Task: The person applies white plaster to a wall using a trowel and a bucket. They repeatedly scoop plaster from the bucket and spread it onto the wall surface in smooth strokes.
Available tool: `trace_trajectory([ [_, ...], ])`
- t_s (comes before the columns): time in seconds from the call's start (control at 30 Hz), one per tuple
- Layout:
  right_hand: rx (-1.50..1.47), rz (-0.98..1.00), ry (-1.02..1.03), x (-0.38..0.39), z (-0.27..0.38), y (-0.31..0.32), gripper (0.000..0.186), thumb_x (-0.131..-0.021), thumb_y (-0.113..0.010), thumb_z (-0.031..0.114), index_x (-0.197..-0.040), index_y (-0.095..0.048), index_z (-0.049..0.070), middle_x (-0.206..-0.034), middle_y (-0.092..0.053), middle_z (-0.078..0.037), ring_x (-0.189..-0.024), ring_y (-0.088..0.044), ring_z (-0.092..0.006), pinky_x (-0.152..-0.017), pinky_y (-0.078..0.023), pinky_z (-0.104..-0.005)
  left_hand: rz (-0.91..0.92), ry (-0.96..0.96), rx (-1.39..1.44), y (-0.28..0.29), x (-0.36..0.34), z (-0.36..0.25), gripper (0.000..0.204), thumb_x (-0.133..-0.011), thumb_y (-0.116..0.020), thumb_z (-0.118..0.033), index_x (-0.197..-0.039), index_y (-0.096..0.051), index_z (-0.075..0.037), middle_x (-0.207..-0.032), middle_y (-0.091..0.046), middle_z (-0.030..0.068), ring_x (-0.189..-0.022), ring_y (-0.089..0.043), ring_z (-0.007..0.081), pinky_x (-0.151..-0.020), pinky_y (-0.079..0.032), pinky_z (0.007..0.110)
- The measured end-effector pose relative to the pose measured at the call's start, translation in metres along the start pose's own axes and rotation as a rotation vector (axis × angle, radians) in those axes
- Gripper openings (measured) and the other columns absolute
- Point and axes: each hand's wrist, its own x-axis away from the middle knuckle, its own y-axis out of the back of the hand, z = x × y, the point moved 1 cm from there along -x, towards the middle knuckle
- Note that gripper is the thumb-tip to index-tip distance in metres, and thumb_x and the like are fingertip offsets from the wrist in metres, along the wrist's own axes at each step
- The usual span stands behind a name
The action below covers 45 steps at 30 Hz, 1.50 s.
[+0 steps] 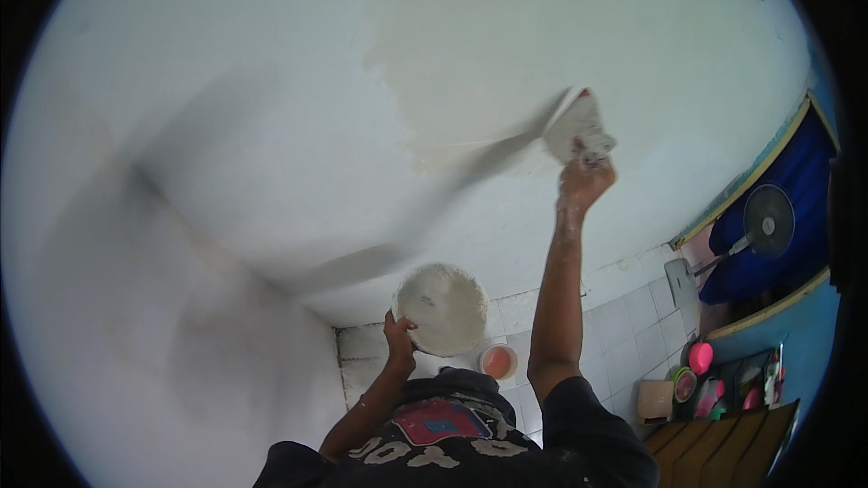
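Note:
My left hand (400,340) grips the rim of a round bucket (395,305), its thumb lying over the edge. Pale grey-white paste (443,307) fills what shows of the bucket's inside. Up and to the right, my right hand (588,183) is closed around a flat putty scraper (568,126) coated in whitish paste, with a trace of red at its top corner. The scraper's left edge lies at the wall (488,63), where its shadow meets it. A damp-looking beige patch (434,126) spreads over the white wall around and above the scraper.
On the tiled floor (624,325) stands a small tub (498,361) with orange-red contents. At right are a standing fan (768,224), a blue curtain (805,181) in a doorway, a cardboard box (655,400) and pink household items (700,357). Another wall (208,334) meets this one at left.

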Motion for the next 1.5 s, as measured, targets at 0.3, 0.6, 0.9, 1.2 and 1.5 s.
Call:
trace_trajectory([
  [0.3, 0.459, 0.596, 0.767, 0.083, 0.053, -0.115, 0.068, -0.071, -0.064, -0.006, -0.137, -0.053, 0.005, -0.116, -0.065, -0.02, -0.097, -0.065, -0.0344, -0.089, -0.052, -0.0437, -0.058, -0.064, 0.079, 0.017, -0.034, 0.05, 0.069, -0.066, -0.052, -0.007, -0.135, -0.043, -0.003, -0.111, -0.056, 0.0132, -0.097, -0.059, 0.0265, -0.07, -0.059, 0.039],
  [0.6, 0.384, 1.006, 0.496, 0.243, -0.039, -0.054, 0.056, -0.075, -0.058, -0.002, -0.13, -0.058, 0.005, -0.119, -0.065, -0.02, -0.103, -0.065, -0.035, -0.093, -0.051, -0.0466, -0.09, -0.037, -0.017, 0.031, -0.049, 0.055, 0.077, -0.066, -0.054, -0.008, -0.141, -0.04, -0.003, -0.116, -0.055, 0.0153, -0.099, -0.06, 0.028, -0.069, -0.058, 0.041],
  [0.9, 0.363, 0.626, 0.542, 0.107, 0.05, -0.064, 0.068, -0.068, -0.061, -0.009, -0.134, -0.057, 0.006, -0.115, -0.068, -0.016, -0.091, -0.065, -0.0354, -0.082, -0.054, -0.0419, -0.05, -0.018, 0.093, 0.028, -0.047, 0.049, 0.066, -0.066, -0.053, -0.009, -0.132, -0.047, -0.008, -0.108, -0.056, 0.0101, -0.093, -0.059, 0.0229, -0.07, -0.055, 0.035],
  [1.2, 0.363, 0.85, 0.512, 0.211, -0.077, -0.044, 0.068, -0.068, -0.064, -0.007, -0.135, -0.055, 0.005, -0.137, -0.055, -0.02, -0.127, -0.053, -0.0363, -0.113, -0.037, -0.0465, -0.081, 0.003, 0.006, 0.029, -0.05, 0.056, 0.067, -0.066, -0.051, -0.007, -0.133, -0.045, -0.004, -0.104, -0.057, 0.0113, -0.088, -0.059, 0.024, -0.069, -0.056, 0.037],
  [1.5, -0.043, 0.824, -0.057, 0.194, 0.058, -0.122, 0.022, -0.085, -0.064, 0.001, -0.106, -0.069, 0.001, -0.083, -0.069, -0.02, -0.074, -0.068, -0.0353, -0.073, -0.054, -0.0338, -0.07, -0.036, 0.004, 0.033, -0.044, 0.041, 0.07, -0.064, -0.054, -0.004, -0.133, -0.046, 0.0, -0.114, -0.057, 0.0153, -0.104, -0.057, 0.0281, -0.089, -0.049, 0.036],
])
